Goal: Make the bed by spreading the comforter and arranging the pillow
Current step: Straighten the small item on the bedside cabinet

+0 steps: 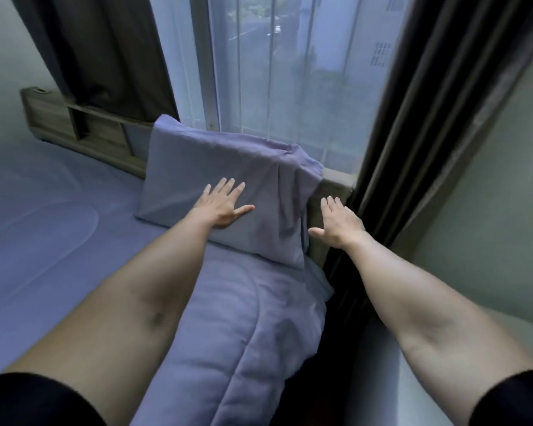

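A lavender pillow (197, 167) leans upright against the wooden headboard at the head of the bed. My left hand (223, 204) lies flat on the pillow's front face, fingers spread, holding nothing. My right hand (335, 221) hovers open just right of the pillow's loose cover end, beside the headboard's edge, fingers apart. A quilted lavender comforter (243, 333) lies bunched in a ridge along the bed's right side, below the pillow. The lavender sheet (43, 235) covers the mattress to the left.
A wooden headboard with shelf openings (83, 127) runs along the wall. Behind it is a window with a sheer curtain (289, 72) and dark drapes (428, 133) on both sides. A dark gap (335, 333) separates the bed from a pale surface at right.
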A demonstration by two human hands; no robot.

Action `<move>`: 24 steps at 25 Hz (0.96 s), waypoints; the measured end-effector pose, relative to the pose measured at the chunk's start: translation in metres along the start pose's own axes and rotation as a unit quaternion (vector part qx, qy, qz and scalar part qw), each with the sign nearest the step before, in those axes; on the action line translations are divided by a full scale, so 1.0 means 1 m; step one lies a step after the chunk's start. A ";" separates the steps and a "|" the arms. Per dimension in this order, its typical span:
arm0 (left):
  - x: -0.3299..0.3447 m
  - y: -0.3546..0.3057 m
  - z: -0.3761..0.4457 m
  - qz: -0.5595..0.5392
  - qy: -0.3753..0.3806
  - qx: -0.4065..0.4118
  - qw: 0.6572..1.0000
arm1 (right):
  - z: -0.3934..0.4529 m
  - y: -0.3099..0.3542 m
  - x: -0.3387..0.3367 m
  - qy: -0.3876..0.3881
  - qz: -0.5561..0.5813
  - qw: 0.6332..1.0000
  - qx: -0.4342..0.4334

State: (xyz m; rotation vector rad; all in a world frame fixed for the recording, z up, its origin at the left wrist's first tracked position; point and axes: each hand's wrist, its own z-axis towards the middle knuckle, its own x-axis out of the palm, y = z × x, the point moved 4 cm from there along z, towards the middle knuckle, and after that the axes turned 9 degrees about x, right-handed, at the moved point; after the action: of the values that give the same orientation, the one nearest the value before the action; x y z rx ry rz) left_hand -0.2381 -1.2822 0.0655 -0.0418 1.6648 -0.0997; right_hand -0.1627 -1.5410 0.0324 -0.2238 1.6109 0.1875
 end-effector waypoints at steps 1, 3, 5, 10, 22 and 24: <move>0.003 -0.014 -0.012 0.002 -0.001 0.017 1.000 | -0.025 -0.010 0.004 0.001 0.002 1.000 0.013; 0.015 -0.043 -0.034 0.008 0.005 0.044 0.999 | -0.069 -0.036 0.015 0.001 0.004 0.999 0.043; 0.028 -0.073 -0.051 0.018 0.017 0.073 0.997 | -0.109 -0.065 0.027 0.012 0.013 0.997 0.078; 0.061 -0.157 -0.064 0.008 0.039 0.153 0.987 | -0.185 -0.138 0.053 0.036 0.039 0.985 0.162; 0.180 -0.361 -0.023 -0.005 0.118 0.252 0.961 | -0.251 -0.321 0.144 0.127 0.068 0.962 0.232; 0.205 -0.397 -0.014 -0.018 0.147 0.243 0.959 | -0.242 -0.356 0.161 0.150 0.075 0.962 0.216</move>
State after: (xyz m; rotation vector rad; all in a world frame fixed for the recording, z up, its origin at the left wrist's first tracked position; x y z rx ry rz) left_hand -0.2842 -1.6946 -0.1008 0.3290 1.8935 -0.5633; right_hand -0.3123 -1.9515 -0.1097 0.2195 1.9268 -0.0899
